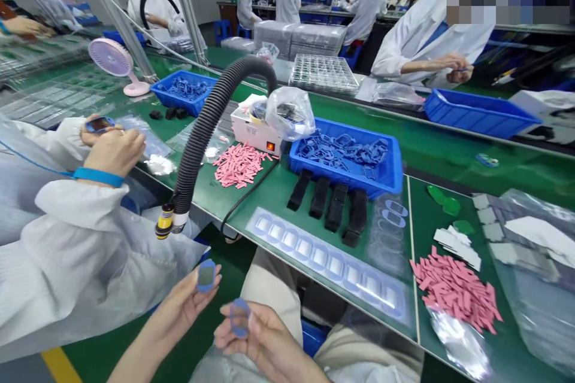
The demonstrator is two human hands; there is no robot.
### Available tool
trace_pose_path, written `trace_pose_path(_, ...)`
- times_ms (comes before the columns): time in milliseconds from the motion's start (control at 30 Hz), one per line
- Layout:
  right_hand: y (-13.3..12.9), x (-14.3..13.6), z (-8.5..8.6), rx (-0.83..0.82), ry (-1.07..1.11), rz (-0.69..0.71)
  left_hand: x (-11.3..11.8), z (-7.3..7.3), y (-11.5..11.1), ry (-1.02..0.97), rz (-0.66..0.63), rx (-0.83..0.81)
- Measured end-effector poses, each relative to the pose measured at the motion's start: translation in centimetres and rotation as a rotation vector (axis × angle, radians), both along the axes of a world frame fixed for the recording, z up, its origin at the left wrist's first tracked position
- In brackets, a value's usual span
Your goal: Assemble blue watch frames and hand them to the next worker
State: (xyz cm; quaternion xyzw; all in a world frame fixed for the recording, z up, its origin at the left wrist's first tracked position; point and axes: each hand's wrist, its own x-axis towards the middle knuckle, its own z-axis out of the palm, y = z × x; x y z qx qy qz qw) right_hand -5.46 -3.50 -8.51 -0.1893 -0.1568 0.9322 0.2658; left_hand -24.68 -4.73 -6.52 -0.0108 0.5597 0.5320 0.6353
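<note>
Low in the view, my left hand (186,305) holds a small blue-rimmed piece (206,276) with a dark grey centre, upright at its fingertips. Just right of it and a little lower, my right hand (258,332) pinches a blue oval frame (239,318) with a see-through centre. The two pieces are apart, and both hands are in front of the table edge. On the table beyond them lies a clear tray (330,263) with a row of several blue-rimmed pieces. Behind it stand black stacks (335,206) and a blue bin (393,173) of blue frames.
A black flexible hose (197,131) arches down at the left of the hands. Pink strips (240,164) lie near a white box (251,131), and more pink strips (456,290) at the right. A co-worker's hands (112,146) work at the left; another person (431,42) sits across.
</note>
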Motion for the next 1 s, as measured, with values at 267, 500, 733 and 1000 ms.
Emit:
trace_pose_path(267, 1.2, 8.6, 6.1, 0.061, 0.163, -0.396, 11.0, 6.0, 3.0, -0.362, -0.255, 0.218)
trace_pose_path(500, 1.1, 12.4, 7.0, 0.016, 0.136, -0.653, 18.5, 8.3, 4.7, -0.57, -0.335, 0.21)
trace_pose_path(733, 1.3, 14.5, 8.2, 0.088, 0.241, -0.689, 22.2, 8.9, 4.7, -0.642, -0.264, 0.177)
trace_pose_path(1000, 1.0, 15.7, 8.5, 0.062, 0.263, -0.718, 23.6, 9.9, 4.8, -0.667, -0.221, 0.15)
